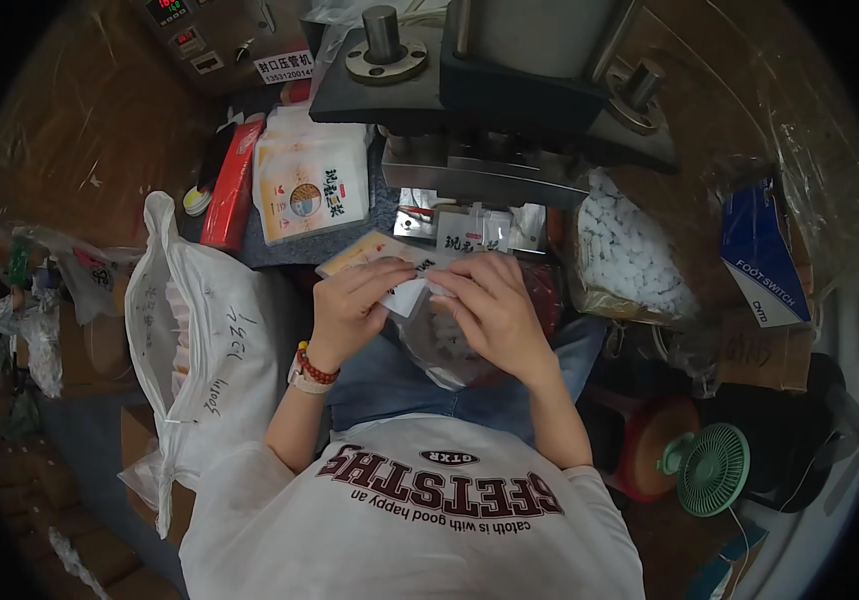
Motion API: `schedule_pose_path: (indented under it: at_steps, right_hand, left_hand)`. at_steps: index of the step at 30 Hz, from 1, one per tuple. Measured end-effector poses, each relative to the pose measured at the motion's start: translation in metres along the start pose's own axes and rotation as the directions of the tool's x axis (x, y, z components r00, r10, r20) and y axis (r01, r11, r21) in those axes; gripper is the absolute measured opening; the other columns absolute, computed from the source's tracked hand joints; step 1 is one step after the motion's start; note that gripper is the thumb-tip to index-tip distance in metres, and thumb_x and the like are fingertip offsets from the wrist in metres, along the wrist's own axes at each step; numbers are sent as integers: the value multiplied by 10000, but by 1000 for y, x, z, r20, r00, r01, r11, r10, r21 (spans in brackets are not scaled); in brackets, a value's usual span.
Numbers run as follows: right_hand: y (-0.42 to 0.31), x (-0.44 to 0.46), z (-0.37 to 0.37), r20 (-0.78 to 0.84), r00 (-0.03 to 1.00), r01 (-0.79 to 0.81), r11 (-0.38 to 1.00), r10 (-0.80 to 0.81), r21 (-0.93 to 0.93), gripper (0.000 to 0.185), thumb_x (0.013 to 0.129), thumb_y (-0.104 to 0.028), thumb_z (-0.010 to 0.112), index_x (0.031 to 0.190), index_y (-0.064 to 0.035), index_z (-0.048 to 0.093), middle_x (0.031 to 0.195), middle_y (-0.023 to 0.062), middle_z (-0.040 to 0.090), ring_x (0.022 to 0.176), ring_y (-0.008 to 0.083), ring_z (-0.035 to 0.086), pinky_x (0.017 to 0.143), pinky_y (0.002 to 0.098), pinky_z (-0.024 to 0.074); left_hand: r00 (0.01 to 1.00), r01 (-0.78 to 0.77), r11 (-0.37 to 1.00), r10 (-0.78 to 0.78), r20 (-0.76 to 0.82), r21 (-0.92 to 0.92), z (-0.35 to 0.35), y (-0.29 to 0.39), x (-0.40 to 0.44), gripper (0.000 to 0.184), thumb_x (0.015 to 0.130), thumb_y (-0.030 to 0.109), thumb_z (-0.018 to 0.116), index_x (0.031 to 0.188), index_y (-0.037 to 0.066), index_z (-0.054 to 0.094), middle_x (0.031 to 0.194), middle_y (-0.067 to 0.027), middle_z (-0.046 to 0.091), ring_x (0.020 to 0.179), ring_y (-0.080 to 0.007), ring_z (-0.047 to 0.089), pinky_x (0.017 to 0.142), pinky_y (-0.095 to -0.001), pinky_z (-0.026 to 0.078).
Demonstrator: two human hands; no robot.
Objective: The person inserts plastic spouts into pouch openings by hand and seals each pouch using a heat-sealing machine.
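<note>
My left hand [357, 300] is closed on a printed pouch [405, 297], white and orange with dark lettering, tilted above my lap. My right hand [494, 305] meets it at the pouch's right edge, its fingers pinched around a small white piece [437, 287], mostly hidden by the fingertips. Just beyond my hands, another printed pouch [474, 230] sits at the metal jaws of a press [489, 170]. Under my hands, a clear plastic bag [441, 350] with pale contents rests on my lap.
A stack of printed pouches [311, 185] lies at the back left beside a red packet [232, 185]. A white woven sack [224, 340] stands on the left. To the right are a bag of small white pieces [634, 250], a foot-switch box [759, 255] and a green fan [712, 468].
</note>
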State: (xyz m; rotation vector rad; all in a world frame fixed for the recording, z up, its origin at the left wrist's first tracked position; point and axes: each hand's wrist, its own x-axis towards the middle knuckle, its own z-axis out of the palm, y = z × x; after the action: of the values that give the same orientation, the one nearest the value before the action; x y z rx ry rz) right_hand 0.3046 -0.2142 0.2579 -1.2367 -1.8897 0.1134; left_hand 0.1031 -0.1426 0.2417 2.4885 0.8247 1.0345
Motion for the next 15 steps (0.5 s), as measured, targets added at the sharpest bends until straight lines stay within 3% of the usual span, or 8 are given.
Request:
schedule_pose_path:
  at_steps: [3, 5, 8, 9, 11, 12, 14, 15]
  right_hand:
    - [-2, -1, -24, 26, 999, 16, 991, -19, 130, 388, 741, -95, 738, 1120, -73, 657, 996, 87, 613, 929, 263, 566, 866, 360, 413]
    - [-1, 0, -32, 105, 982, -179, 959, 159, 220, 432, 749, -105, 746, 1162, -58, 629, 1039, 89, 616, 976, 240, 576, 871, 336, 435]
    - [15, -11, -26, -110, 897, -407, 897, 428, 171, 409, 774, -114, 743, 1156, -30, 622, 1035, 87, 636, 1006, 216, 590, 860, 310, 463]
    - [17, -13, -39, -128, 857, -461, 854, 499, 240, 428, 801, -111, 729, 1197, -23, 593, 1044, 89, 635, 1007, 202, 602, 832, 292, 482]
    - [33, -22, -58, -252, 792, -518, 831, 556, 205, 381, 826, -169, 698, 1168, -31, 602, 1112, 143, 618, 1003, 312, 585, 878, 387, 446]
    - [42, -26, -67, -253, 791, -520, 830, 557, 202, 381, 826, -169, 698, 1168, -31, 602, 1112, 143, 618, 1003, 312, 585, 878, 387, 446]
    - [65, -32, -79, -425, 772, -595, 772, 473, -223, 330, 833, -182, 683, 1125, -38, 626, 1082, 136, 623, 979, 321, 587, 880, 399, 446]
    - [81, -38, -74, -423, 773, -594, 773, 473, -223, 330, 833, -182, 683, 1125, -38, 626, 1082, 136, 623, 979, 321, 587, 880, 399, 446]
  left_hand:
    - [998, 6, 970, 9, 61, -242, 2, 6, 3, 353, 687, -48, 625, 1012, 63, 705, 975, -82, 706, 894, -232, 691, 728, -292, 550]
    - [994, 54, 910, -10, 108, -411, 17, 5, 2, 295, 740, -18, 653, 1023, 52, 702, 947, -91, 708, 851, -205, 701, 702, -280, 548]
    - [714, 674, 605, -385, 585, -424, 48, 6, 13, 261, 874, 187, 700, 1034, -19, 689, 857, -67, 718, 756, -47, 642, 652, -217, 511]
    - [717, 671, 606, -385, 581, -427, 58, 5, 18, 261, 874, 187, 700, 1034, -19, 689, 857, -67, 718, 756, -47, 642, 652, -217, 511]
    - [688, 678, 122, -453, 567, -725, 79, -1, 22, 264, 880, 179, 691, 1008, -52, 687, 887, -60, 712, 758, -79, 655, 661, -226, 515]
    - [664, 675, 31, -461, 589, -737, 76, 1, 32, 252, 884, 177, 683, 997, -48, 685, 907, -77, 705, 766, -97, 659, 676, -232, 517]
    - [650, 675, -9, -466, 601, -738, 83, -11, 43, 251, 883, 177, 682, 1007, -41, 684, 922, -80, 703, 777, -103, 660, 690, -238, 519]
    - [636, 672, -45, -475, 608, -739, 86, -16, 47, 250, 881, 177, 680, 1016, -34, 682, 937, -84, 702, 788, -109, 662, 704, -244, 521]
